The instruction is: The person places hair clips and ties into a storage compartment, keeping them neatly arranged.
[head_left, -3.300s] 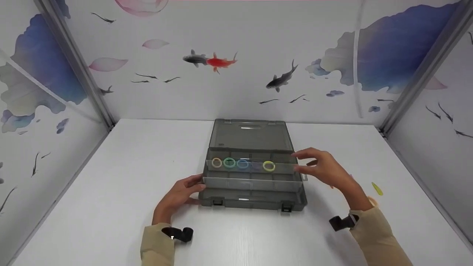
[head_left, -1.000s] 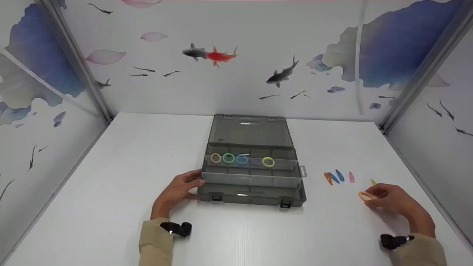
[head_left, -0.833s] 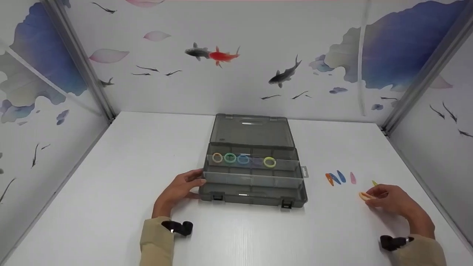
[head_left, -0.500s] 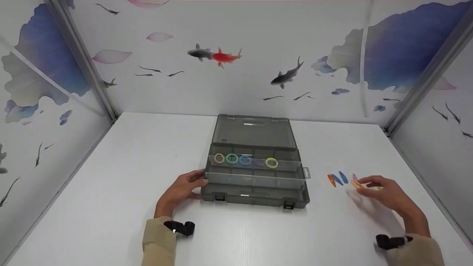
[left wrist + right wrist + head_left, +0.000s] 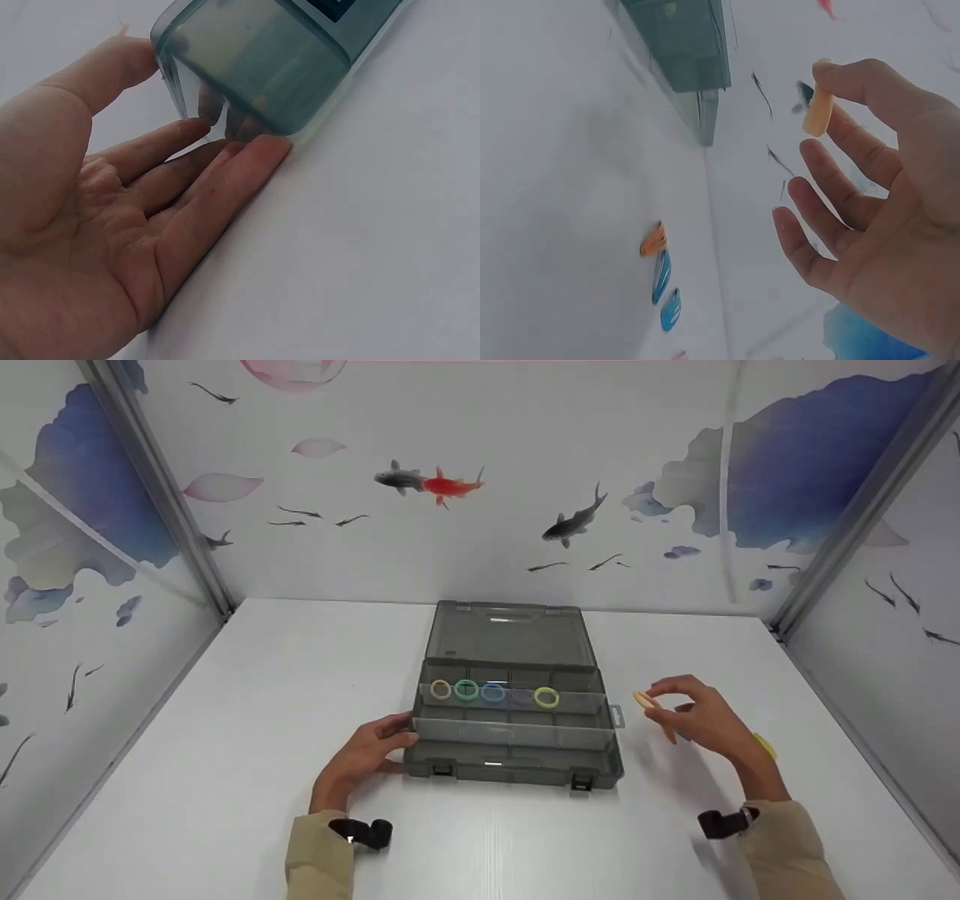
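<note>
Head view. Right hand point(image 5: 694, 716), one: pinching a pale orange ring point(image 5: 643, 700) at three o'clock of the open grey box point(image 5: 514, 772). Since a moment ago, the ring is travelling off the table point(image 5: 495, 847) towards the box; I am judging it as now sitting within easy reach.

Left wrist view. Left hand point(image 5: 112, 217), one: resting relaxed fingers against the box's corner.

Right wrist view. Grip: staying narrow, holding only the ring. Orange clip point(image 5: 653, 240), one; blue clips point(image 5: 662, 277), two: lying at seven o'clock.

Left grip point(image 5: 365, 750) low, fingers point(image 5: 214, 202) nearly straight; right grip point(image 5: 701, 716) raised (thumb point(image 5: 866, 79) and forefinger point(image 5: 864, 146) in a pinch), other fingers point(image 5: 838, 182) fanned.
</note>
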Tool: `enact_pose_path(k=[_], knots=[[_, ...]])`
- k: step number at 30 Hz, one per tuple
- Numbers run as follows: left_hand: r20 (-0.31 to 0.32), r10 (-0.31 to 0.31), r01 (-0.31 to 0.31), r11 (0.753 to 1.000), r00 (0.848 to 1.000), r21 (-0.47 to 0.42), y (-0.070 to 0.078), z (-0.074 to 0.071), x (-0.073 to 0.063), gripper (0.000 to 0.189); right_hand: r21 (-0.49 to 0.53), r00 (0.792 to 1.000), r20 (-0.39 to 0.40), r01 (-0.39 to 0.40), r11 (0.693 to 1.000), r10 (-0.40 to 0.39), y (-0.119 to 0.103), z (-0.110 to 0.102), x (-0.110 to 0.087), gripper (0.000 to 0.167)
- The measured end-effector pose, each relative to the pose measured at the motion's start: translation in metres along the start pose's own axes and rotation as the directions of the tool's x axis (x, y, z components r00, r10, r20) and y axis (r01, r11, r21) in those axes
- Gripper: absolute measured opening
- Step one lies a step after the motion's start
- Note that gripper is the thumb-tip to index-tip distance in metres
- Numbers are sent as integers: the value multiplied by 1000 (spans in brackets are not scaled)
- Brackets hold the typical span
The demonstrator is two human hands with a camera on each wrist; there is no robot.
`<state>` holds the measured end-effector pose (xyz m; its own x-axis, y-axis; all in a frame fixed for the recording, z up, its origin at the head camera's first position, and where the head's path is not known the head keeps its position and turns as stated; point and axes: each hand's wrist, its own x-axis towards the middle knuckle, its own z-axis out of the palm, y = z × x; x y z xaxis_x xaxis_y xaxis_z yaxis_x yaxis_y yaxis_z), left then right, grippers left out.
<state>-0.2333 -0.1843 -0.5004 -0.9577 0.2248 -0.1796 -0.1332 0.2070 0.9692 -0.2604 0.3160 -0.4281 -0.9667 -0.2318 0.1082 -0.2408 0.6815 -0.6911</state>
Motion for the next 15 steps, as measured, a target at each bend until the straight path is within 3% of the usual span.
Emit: enact_pose_path(k=[9,15], knots=[[-11,-6,7,1000,1000,1,0,-2,0,65,5,998,38,55,998,-55,-36,20,44,31],[1,-8,8,1000,1000,-2,-2,0,0,66,-48,996,79,36,998,-32,-48,29,65,29]])
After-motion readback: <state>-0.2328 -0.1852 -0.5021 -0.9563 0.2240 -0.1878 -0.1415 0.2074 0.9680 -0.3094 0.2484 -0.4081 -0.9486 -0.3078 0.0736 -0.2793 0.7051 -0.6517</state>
